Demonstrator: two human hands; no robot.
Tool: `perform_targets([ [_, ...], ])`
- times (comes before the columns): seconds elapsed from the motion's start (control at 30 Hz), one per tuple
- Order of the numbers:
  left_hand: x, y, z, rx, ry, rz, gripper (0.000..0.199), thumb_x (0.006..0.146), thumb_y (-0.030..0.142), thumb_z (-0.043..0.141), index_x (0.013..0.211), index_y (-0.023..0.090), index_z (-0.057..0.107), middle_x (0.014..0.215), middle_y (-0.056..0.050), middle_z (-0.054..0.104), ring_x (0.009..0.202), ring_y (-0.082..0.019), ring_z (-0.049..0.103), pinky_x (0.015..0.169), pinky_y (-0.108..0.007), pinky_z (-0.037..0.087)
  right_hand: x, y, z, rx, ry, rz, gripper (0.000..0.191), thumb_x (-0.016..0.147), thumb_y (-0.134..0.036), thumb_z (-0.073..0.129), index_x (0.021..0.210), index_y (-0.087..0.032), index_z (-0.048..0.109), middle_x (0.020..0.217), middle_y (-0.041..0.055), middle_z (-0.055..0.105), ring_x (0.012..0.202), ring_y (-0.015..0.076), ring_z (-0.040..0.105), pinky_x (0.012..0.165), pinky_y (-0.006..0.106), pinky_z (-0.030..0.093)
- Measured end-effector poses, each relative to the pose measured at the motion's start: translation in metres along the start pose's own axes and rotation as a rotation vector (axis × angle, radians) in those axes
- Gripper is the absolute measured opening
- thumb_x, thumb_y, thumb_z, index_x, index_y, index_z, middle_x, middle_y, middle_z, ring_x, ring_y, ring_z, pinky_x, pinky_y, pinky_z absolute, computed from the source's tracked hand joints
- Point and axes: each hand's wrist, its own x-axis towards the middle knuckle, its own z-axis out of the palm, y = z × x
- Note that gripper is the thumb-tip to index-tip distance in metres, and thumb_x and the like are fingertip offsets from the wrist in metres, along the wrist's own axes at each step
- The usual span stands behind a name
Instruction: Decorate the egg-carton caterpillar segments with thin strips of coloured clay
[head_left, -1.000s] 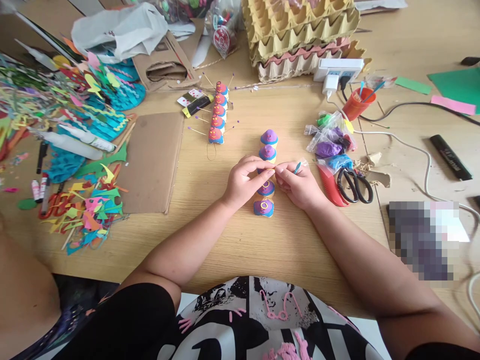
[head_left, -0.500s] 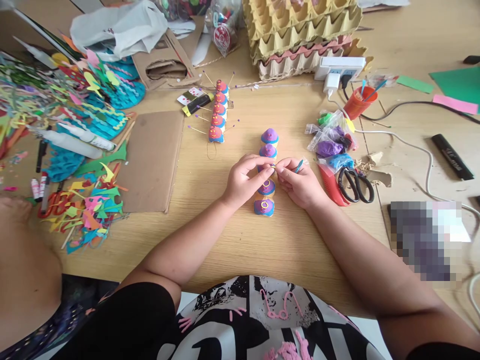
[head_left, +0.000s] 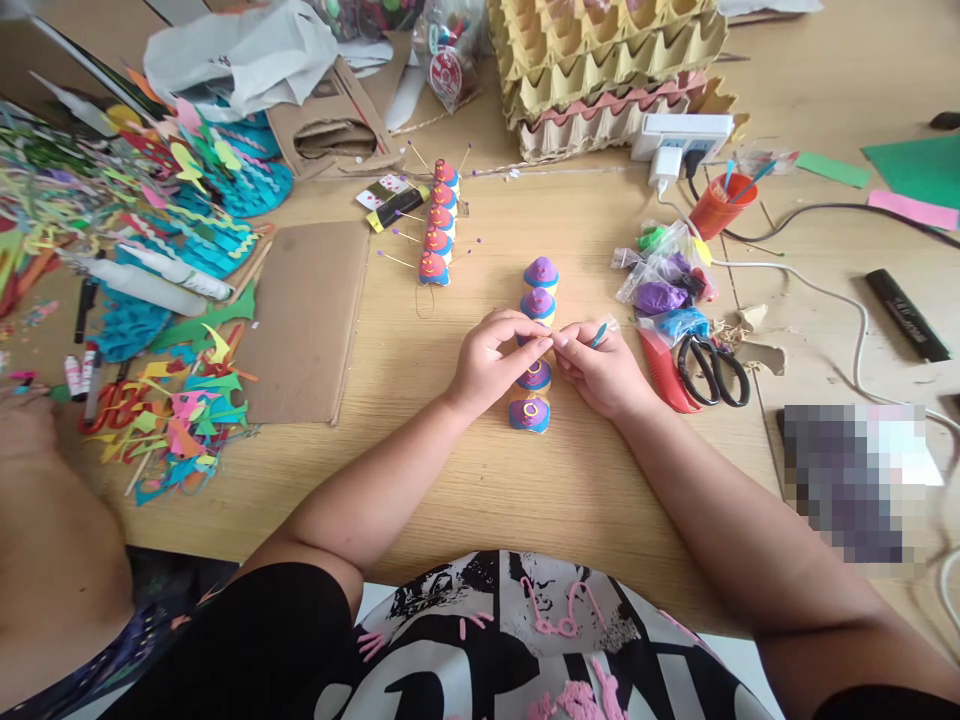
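Observation:
In the middle of the table stands a strip of egg-carton bumps (head_left: 529, 412) coated in purple and blue clay, with yellow rings on the two nearest bumps. My left hand (head_left: 499, 360) is over its middle, thumb and forefinger pinched. Whatever it pinches is too small to make out. Fingertip to fingertip with it, my right hand (head_left: 600, 365) is closed too, and a small blue modelling tool (head_left: 598, 335) sticks up from its fingers. Farther back is a similar red and blue strip (head_left: 436, 240) with smiling faces and sticks with purple tips.
Right of my hands lie bagged clay (head_left: 664, 285), black-handled scissors (head_left: 712, 370) and an orange cup (head_left: 721, 208). Egg trays (head_left: 600, 90) are stacked at the back. Leftward are a cardboard sheet (head_left: 300, 320), paper scraps (head_left: 187, 430) and another person's arm (head_left: 52, 530).
My fingertips have drawn slightly closer together, and the yellow bit between them no longer shows. Both hands stay over the purple strip. The other person's arm at left has shifted slightly.

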Motion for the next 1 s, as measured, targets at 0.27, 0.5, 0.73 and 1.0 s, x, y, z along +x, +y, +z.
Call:
perform_targets([
  [0.27,0.001,0.0009,0.0005,-0.009,0.017,-0.006,0.027,0.096,0.048,0.078,0.085,0.024,0.077,0.092,-0.002,0.08,0.092,-0.016,0.074,0.093,-0.033,0.059,0.0015,0.0052,-0.0023,-0.084,0.011,-0.016,0.059,0.072,-0.074,0.088,0.067,-0.018,0.07,0.054,-0.0028,0.05,0.053,0.0086,0.036,0.051,0.028,0.021],
  [0.5,0.0007,0.0009,-0.0003,-0.018,0.02,-0.018,0.029,0.096,0.05,0.078,0.084,0.023,0.077,0.091,-0.003,0.079,0.093,-0.016,0.074,0.094,-0.035,0.059,0.0013,0.0063,-0.0035,-0.086,0.01,-0.029,0.06,0.075,-0.076,0.085,0.068,-0.018,0.069,0.055,-0.0031,0.05,0.053,0.0084,0.036,0.05,0.028,0.022],
  [0.73,0.0013,-0.0015,0.0008,-0.042,0.026,-0.028,0.024,0.098,0.049,0.076,0.097,0.025,0.082,0.1,-0.004,0.081,0.101,-0.017,0.075,0.095,-0.034,0.06,0.0009,0.001,0.0002,0.018,0.006,-0.005,0.053,0.067,-0.06,0.098,0.081,-0.02,0.067,0.059,-0.0072,0.05,0.051,0.0065,0.032,0.048,0.026,0.019],
  [1.0,0.0004,-0.0008,0.0014,-0.065,0.041,-0.06,0.031,0.095,0.053,0.079,0.086,0.024,0.077,0.092,-0.002,0.078,0.093,-0.016,0.074,0.095,-0.034,0.059,-0.0001,0.0009,-0.0009,-0.009,0.014,-0.003,0.056,0.069,-0.066,0.095,0.07,-0.019,0.064,0.056,-0.0055,0.05,0.051,0.0065,0.033,0.049,0.027,0.019],
])
